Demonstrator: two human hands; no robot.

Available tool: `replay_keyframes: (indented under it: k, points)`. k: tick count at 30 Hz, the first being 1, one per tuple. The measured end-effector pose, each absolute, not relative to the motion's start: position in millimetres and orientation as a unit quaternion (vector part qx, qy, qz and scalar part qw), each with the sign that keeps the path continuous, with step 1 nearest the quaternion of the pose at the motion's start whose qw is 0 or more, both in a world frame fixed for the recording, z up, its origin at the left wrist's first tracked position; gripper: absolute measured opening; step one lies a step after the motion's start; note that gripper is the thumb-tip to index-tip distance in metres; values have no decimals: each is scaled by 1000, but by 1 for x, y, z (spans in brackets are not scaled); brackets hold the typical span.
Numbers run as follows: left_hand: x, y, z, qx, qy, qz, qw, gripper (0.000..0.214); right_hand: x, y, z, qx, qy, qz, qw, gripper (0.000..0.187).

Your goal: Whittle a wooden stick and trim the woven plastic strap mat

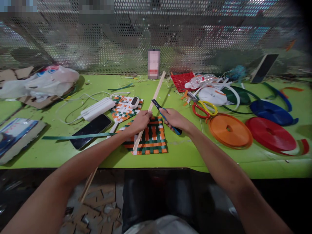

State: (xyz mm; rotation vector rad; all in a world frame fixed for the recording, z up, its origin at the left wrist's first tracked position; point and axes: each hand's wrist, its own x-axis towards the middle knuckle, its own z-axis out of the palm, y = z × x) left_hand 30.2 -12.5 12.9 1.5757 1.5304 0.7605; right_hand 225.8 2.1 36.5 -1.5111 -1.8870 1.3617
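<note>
My left hand (pixel 139 122) is closed round a long thin wooden stick (pixel 156 92) that slants from the table's front edge up toward the back. My right hand (pixel 173 119) is closed on a blue utility knife (pixel 159 107), its tip touching the stick just above my left hand. Under both hands lies a woven mat (pixel 152 138) of orange, green and white strips on the green table (pixel 182 152).
Left of the mat lie a black phone (pixel 91 130), a white power bank (pixel 97 109), a second woven mat (pixel 123 110) and a green strip (pixel 75 137). To the right are scissors (pixel 203 110) and orange (pixel 230 131), red (pixel 270 135) and blue (pixel 271 112) strap coils. A perforated metal screen (pixel 102 42) closes the back.
</note>
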Motion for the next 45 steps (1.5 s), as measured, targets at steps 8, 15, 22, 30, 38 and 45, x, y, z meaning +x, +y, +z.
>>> replay_keyframes:
  k: [8, 15, 22, 30, 38, 45]
  points:
    - [33, -14, 14, 658, 597, 283, 361, 39, 221, 3, 31, -533, -662, 483, 208, 38]
    - [36, -17, 15, 682, 590, 269, 340, 38, 221, 4, 29, -536, -658, 477, 227, 36]
    - [36, -20, 18, 656, 595, 264, 382, 39, 222, 6, 28, -540, -659, 480, 209, 38]
    - [31, -13, 7, 622, 606, 284, 407, 40, 218, 5, 29, -547, -654, 484, 196, 38]
    - [31, -13, 9, 609, 605, 297, 418, 40, 219, 4, 30, -544, -650, 493, 195, 40]
    - [29, -10, 7, 613, 605, 295, 412, 42, 219, 2, 37, -547, -648, 496, 187, 38]
